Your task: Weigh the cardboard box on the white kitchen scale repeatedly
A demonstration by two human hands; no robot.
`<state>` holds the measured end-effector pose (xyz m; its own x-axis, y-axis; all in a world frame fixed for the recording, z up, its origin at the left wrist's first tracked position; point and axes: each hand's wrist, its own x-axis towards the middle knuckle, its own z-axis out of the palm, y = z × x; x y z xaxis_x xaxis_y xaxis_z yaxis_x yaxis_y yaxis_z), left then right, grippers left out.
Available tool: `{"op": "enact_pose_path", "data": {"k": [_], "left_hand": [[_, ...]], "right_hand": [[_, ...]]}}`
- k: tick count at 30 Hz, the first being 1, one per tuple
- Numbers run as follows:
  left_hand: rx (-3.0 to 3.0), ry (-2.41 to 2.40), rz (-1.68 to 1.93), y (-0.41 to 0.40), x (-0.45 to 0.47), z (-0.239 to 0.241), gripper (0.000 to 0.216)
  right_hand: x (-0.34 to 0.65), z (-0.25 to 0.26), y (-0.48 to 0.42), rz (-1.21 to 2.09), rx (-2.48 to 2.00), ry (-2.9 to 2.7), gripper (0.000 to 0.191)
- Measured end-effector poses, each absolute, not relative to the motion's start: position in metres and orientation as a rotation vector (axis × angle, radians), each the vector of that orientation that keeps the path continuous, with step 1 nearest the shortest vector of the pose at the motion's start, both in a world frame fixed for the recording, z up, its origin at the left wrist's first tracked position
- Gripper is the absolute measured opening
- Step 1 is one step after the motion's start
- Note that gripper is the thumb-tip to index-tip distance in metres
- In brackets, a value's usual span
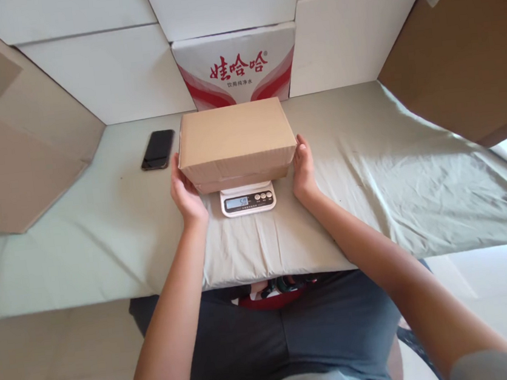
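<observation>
A closed brown cardboard box (235, 134) sits on or just over a white digital scale (250, 208), whose display shows digits that look like 50. My left hand (186, 193) presses against the box's left side, its fingers partly hidden behind the edge. On the opposite side my right hand (303, 169) holds the box with the palm turned inward. Between them the two hands grip the box. The scale's platform is mostly covered by the box, so I cannot tell whether the whole weight rests on it.
A dark phone (158, 149) lies left of the box on the pale green cloth (149, 238). White boxes (108, 78) and a printed red-and-white carton (236, 64) form a wall behind. Large cardboard boxes stand at the left (14, 138) and right (462, 56).
</observation>
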<state>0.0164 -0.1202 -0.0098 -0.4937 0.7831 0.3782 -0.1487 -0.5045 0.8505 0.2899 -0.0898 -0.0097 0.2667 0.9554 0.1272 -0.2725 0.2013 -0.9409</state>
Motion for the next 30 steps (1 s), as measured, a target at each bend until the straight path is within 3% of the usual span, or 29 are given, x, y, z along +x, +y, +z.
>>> {"op": "enact_pose_path", "data": {"k": [11, 30], "left_hand": [[1.013, 1.012, 2.063, -0.118, 0.02, -0.009, 0.072], [1.034, 1.063, 2.021, -0.114, 0.015, -0.01, 0.089]], "right_hand": [[0.293, -0.019, -0.077, 1.027, -0.95, -0.879, 0.09], [0.295, -0.026, -0.068, 1.038, -0.947, -0.913, 0.09]]}}
